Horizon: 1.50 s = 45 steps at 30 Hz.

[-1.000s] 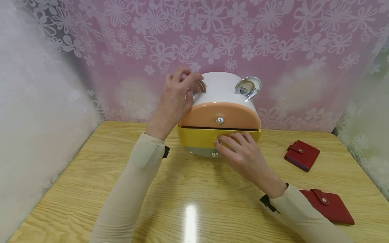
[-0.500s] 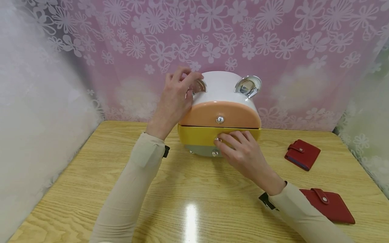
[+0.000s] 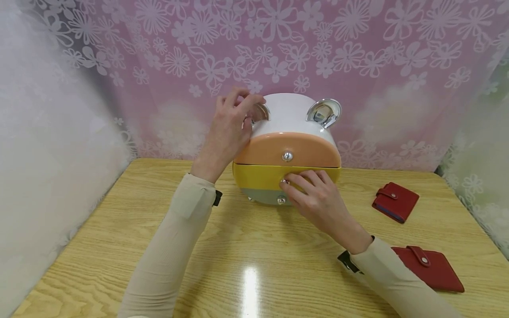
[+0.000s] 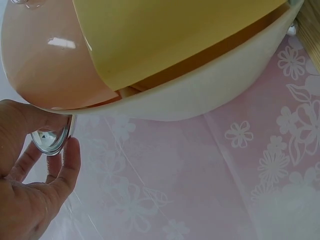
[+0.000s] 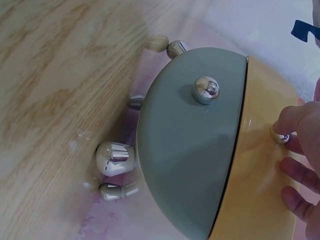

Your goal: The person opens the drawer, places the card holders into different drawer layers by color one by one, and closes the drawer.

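A small rounded drawer box with a white body [image 3: 288,108] stands on the wooden table. Its fronts are an orange drawer [image 3: 274,148] on top, a yellow drawer [image 3: 256,176] in the middle and a grey-green drawer [image 5: 190,145] at the bottom. My left hand [image 3: 228,126] holds the left silver ear [image 4: 50,142] between thumb and fingers. With thumb and index finger my right hand [image 3: 318,201] pinches the silver knob [image 5: 279,135] of the yellow drawer. In the left wrist view, a narrow gap shows along that drawer's side.
A small red wallet [image 3: 395,202] lies on the table to the right of the box. Nearer, a larger red wallet [image 3: 433,269] lies partly behind my right sleeve. A pink flowered cloth [image 3: 179,88] hangs behind the table. The box stands on silver feet [image 5: 116,159].
The yellow drawer has slid inward, and the dark gap above it has narrowed to a thin line. My right hand moved slightly forward with it; the left hand stayed on the ear.
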Available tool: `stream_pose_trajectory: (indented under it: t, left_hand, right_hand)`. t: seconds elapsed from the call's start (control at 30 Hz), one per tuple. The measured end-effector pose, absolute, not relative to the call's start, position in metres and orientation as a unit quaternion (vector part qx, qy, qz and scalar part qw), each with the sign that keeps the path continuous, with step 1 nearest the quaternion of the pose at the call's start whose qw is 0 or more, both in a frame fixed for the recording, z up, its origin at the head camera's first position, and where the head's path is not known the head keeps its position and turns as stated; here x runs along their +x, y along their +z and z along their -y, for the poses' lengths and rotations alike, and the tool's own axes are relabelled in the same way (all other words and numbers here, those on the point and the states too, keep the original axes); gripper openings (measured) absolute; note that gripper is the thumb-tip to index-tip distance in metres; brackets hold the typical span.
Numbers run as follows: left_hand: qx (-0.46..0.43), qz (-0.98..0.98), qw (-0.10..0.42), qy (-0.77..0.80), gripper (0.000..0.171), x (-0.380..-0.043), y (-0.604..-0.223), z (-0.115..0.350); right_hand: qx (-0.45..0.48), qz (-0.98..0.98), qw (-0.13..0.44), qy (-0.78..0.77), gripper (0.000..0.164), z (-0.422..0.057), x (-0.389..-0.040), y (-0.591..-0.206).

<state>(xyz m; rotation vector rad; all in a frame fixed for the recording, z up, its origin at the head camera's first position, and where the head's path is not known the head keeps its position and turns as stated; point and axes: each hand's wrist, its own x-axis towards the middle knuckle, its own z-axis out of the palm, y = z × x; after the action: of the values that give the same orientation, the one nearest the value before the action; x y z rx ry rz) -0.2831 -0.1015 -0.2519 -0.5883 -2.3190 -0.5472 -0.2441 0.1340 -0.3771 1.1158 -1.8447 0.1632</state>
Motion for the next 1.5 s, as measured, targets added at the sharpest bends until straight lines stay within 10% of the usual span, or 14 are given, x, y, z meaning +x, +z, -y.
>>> stream_pose_trajectory:
  t: [1.5]
  left_hand:
    - [-0.233,0.882,0.351,-0.211,0.038,-0.282,-0.253,0.101]
  right_hand:
    - [0.494,0.732,0.464,0.075,0.03,-0.139,-0.235,-0.384]
